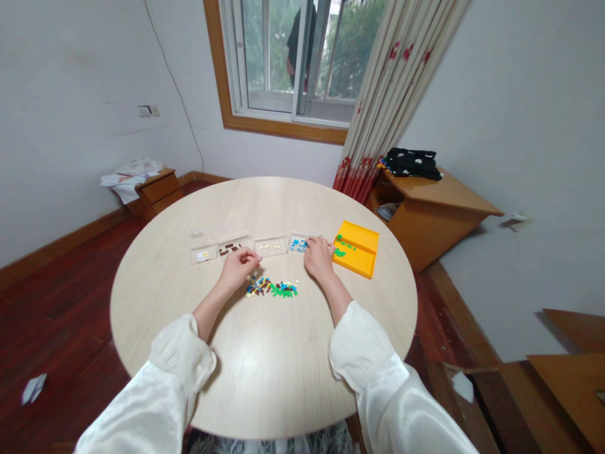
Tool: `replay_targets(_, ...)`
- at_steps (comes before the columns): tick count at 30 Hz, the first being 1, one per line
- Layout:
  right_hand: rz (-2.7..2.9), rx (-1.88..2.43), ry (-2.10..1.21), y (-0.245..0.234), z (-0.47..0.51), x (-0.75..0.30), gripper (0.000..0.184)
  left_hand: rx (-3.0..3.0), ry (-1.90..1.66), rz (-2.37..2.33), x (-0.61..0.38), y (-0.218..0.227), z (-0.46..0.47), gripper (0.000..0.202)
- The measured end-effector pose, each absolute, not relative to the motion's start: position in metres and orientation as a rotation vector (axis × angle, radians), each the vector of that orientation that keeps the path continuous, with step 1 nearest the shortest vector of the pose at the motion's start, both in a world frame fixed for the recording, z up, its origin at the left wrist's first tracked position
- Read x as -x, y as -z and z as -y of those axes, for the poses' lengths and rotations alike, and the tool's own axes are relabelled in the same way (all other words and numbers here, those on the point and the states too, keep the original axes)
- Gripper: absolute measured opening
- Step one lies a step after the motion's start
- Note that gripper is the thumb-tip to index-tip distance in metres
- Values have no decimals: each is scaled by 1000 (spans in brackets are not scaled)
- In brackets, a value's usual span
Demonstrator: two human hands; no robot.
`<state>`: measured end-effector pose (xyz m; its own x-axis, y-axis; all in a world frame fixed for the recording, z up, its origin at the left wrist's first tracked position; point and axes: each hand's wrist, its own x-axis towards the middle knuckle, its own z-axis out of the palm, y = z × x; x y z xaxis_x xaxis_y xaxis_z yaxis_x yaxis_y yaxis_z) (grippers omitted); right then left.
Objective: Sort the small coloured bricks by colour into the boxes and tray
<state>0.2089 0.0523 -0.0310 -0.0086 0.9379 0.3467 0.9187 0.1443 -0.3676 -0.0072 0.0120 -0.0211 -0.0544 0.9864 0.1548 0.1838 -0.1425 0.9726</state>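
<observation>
My left hand [239, 266] is over the table, left of a mixed pile of small bricks [283, 291]. Its thumb and fingers are pinched together; what they hold, if anything, is too small to make out. Curled over the right end of a clear tray with blue bricks [297, 244] is my right hand [319, 257], its fingertips partly hidden. Just right of it lies an open yellow case [362, 237] with green bricks [339, 252] inside. The pile holds green, blue, brown, yellow and cream pieces.
Left of the blue bricks stand clear trays: one with cream pieces [262, 251], one with brown bricks [229, 247], one with a whitish-yellow piece [203, 256]. All rest on a round pale table [255, 372]. A wooden cabinet [425, 217] stands behind at right.
</observation>
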Motion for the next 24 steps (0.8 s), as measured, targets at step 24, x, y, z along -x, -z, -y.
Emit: replay_targets(24, 2487, 907, -544, 13, -14, -166, 29, -1859, -947, -1481, 22, 19, -15, 19)
